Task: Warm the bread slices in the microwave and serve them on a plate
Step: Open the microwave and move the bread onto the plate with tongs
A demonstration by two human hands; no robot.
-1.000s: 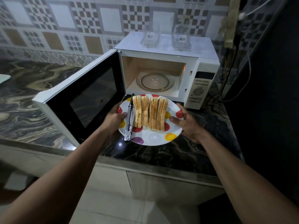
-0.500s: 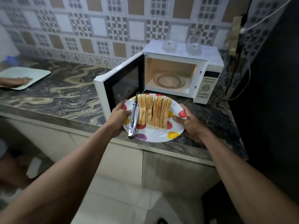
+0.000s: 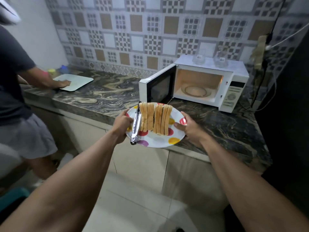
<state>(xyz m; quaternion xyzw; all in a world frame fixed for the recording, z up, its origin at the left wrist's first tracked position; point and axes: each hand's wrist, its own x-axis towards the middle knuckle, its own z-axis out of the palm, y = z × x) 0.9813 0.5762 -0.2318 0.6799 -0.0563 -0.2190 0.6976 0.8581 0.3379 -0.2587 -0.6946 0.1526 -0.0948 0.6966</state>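
I hold a white plate with coloured dots (image 3: 157, 141) in front of the counter edge. My left hand (image 3: 121, 124) grips its left rim and my right hand (image 3: 188, 128) grips its right rim. Several bread slices (image 3: 154, 118) stand side by side on the plate. Metal tongs (image 3: 136, 126) lie on the plate just left of the bread, next to my left thumb. The white microwave (image 3: 232, 91) stands on the counter behind, its door (image 3: 158, 86) swung open to the left, the lit cavity holding only the glass turntable (image 3: 195, 91).
A dark marbled counter (image 3: 103, 96) runs left to right. Another person (image 3: 16, 91) stands at far left with a hand on a white board (image 3: 78, 81). Two glass items (image 3: 209, 58) sit on the microwave top. Cables (image 3: 267, 91) hang at the right beside a dark wall.
I have stepped back from the microwave with the plate held in both hands; the counter edge and the other person have come into view. The grip on the plate is unchanged.
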